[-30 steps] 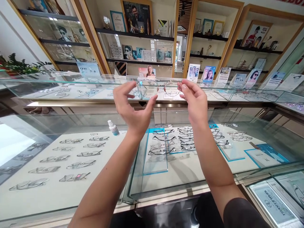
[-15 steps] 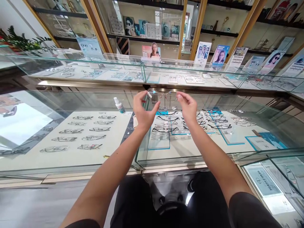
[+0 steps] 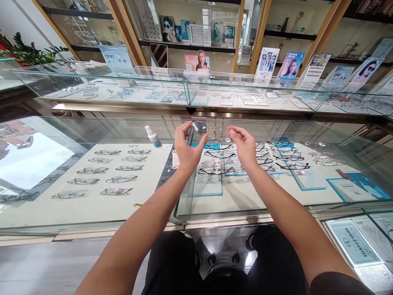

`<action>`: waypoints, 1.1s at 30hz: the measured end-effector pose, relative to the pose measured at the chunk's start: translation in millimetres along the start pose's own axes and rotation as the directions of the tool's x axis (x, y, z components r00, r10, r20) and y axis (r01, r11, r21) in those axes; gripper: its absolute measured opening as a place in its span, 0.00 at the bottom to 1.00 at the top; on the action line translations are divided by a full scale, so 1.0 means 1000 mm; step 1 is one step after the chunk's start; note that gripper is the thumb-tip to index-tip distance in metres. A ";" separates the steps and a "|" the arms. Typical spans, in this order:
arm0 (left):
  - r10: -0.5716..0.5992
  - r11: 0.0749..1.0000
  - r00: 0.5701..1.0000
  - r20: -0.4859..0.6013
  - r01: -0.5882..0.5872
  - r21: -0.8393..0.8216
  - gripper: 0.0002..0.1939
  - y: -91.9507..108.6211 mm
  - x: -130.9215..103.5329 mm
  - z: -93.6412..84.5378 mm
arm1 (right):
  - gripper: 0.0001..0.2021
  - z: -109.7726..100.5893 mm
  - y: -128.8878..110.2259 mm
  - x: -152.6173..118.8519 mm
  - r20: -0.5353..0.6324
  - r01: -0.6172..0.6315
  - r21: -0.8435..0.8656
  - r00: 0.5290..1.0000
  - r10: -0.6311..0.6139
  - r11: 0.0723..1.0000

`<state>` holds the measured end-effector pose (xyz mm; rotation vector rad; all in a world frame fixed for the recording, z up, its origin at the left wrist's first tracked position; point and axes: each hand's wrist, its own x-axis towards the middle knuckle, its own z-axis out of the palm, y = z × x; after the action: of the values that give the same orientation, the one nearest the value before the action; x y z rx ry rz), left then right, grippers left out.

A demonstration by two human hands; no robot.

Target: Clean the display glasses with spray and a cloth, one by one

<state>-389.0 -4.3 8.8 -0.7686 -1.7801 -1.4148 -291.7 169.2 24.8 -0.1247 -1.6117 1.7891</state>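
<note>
A pair of thin-rimmed glasses (image 3: 201, 128) is held up above the glass counter, a small white tag at its left side. My left hand (image 3: 188, 151) grips the left lens rim between thumb and fingers. At the right end of the frame, my right hand (image 3: 245, 144) pinches the glasses with thumb and forefinger. A white spray bottle (image 3: 153, 137) stands to the left of my left hand. Below and behind my hands, rows of dark-framed glasses (image 3: 216, 170) lie inside the display case.
More glasses (image 3: 122, 179) lie in rows in the left part of the case. Behind stands a second glass showcase (image 3: 123, 107) with cards (image 3: 267, 65) on top. A plant (image 3: 27, 57) is at the far left. My knees are below the counter's edge.
The glasses have tilted slightly, and the left lens now shows a dark reflection with a bright patch. Both hands keep their hold, and the view has shifted a little.
</note>
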 end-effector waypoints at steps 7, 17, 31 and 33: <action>-0.025 1.000 1.000 0.014 0.025 0.001 0.28 0.001 -0.001 0.000 | 0.20 0.002 -0.010 -0.004 0.021 -0.004 0.024 1.000 0.004 1.000; 0.002 1.000 1.000 0.028 -0.002 0.022 0.28 0.000 0.001 -0.001 | 0.20 0.002 -0.011 -0.004 0.065 -0.054 0.039 0.997 0.051 0.998; 0.270 0.958 0.950 0.154 -0.281 0.058 0.31 0.014 0.013 -0.015 | 0.10 -0.009 -0.036 -0.006 0.301 0.328 -0.323 0.925 -0.233 0.888; 0.273 0.955 0.941 0.198 -0.291 0.065 0.30 0.018 0.012 -0.015 | 0.09 -0.010 -0.037 -0.006 0.338 0.353 -0.388 0.914 -0.225 0.852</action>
<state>-378.3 -14.8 30.8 -1.0897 -1.7765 -1.0922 -265.7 173.1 53.4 0.1712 -2.0992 1.2227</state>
